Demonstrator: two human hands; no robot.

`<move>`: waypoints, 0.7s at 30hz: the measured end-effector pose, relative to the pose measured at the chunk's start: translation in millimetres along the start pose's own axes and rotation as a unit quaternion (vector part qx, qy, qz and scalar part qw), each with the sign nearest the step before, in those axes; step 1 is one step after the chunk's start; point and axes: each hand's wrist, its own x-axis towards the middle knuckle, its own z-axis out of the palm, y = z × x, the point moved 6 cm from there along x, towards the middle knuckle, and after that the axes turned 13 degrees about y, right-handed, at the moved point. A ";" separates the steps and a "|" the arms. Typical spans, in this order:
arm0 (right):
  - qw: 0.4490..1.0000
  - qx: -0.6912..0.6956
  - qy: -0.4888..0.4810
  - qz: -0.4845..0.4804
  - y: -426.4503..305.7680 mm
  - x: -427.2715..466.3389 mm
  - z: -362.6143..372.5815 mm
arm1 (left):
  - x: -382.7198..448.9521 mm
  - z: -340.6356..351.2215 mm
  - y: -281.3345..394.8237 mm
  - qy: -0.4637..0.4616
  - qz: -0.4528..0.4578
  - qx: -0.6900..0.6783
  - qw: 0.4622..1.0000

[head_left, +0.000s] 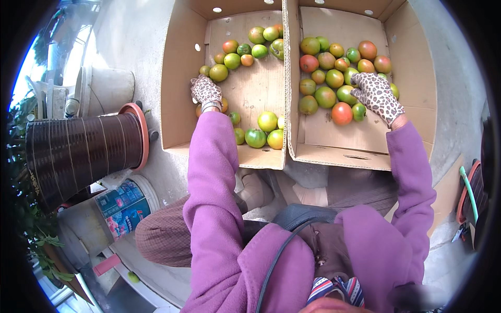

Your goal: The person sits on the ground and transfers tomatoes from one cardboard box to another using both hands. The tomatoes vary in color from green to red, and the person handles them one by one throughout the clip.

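Note:
Two cardboard boxes stand side by side before me, the left box point(183, 78) and the right box point(411, 74), both holding loose tomatoes. My left hand point(206, 92), in a leopard-print glove, is down by the left box's side wall, between a green tomato point(218, 72) and partly covered orange ones; its fingers are hidden from me. In the right box, my right hand point(376, 93), gloved alike, reaches over the tomatoes from the right. Its thumb and fingers are apart, touching a yellow-green tomato point(346, 94) and another green tomato point(350, 76). A red-orange tomato point(342, 113) lies nearby.
Left of the boxes lie a dark ribbed plant pot point(84, 156) with an orange rim, a white bucket point(107, 92) and a printed bucket point(127, 207). A small green fruit point(133, 277) sits at lower left. A green hose point(469, 191) is at far right.

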 end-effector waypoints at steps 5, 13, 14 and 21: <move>0.999 0.020 -0.014 0.037 5.1 -0.9 -4.4 | -3.8 -10.5 -1.7 0.023 -0.031 -0.057 0.998; 0.996 0.029 0.076 0.020 -5.8 0.5 -30.6 | 12.3 -104.0 13.1 0.058 -0.067 -0.618 0.781; 0.995 0.027 0.097 0.007 1.3 0.4 -22.9 | -11.8 -124.8 46.6 -0.033 -0.065 -0.679 0.730; 0.880 0.406 0.226 -0.101 -46.4 8.3 -53.7 | -133.1 -144.2 195.6 -0.411 -0.001 -0.828 0.380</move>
